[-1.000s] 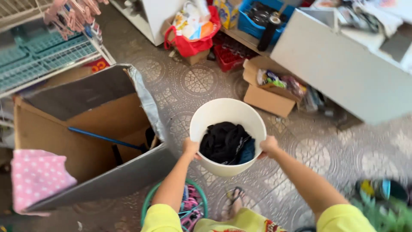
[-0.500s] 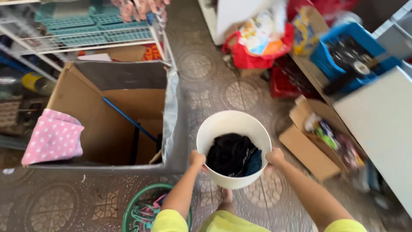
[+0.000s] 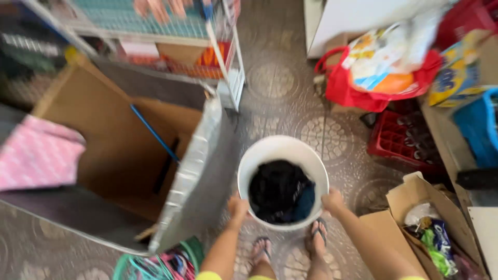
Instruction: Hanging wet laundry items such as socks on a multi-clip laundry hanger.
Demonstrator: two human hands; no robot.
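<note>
I hold a round white bucket (image 3: 282,147) out in front of me over the patterned tile floor. Dark clothes (image 3: 280,190), black with a bit of navy, lie in its bottom. My left hand (image 3: 238,208) grips the near left rim and my right hand (image 3: 332,201) grips the near right rim. My feet in sandals stand just below the bucket.
A large open cardboard box (image 3: 119,150) with a blue stick and a pink dotted cloth (image 3: 39,153) stands at left. A white wire rack (image 3: 155,31) is behind it. A red bag (image 3: 373,78), red crate (image 3: 399,140) and small cardboard box (image 3: 420,228) crowd the right. A green basket (image 3: 155,262) sits near my left leg.
My view has swung right and forward, blurring the scene. The bucket stays in both hands, and my feet now show beneath it. The big box has slid toward the left.
</note>
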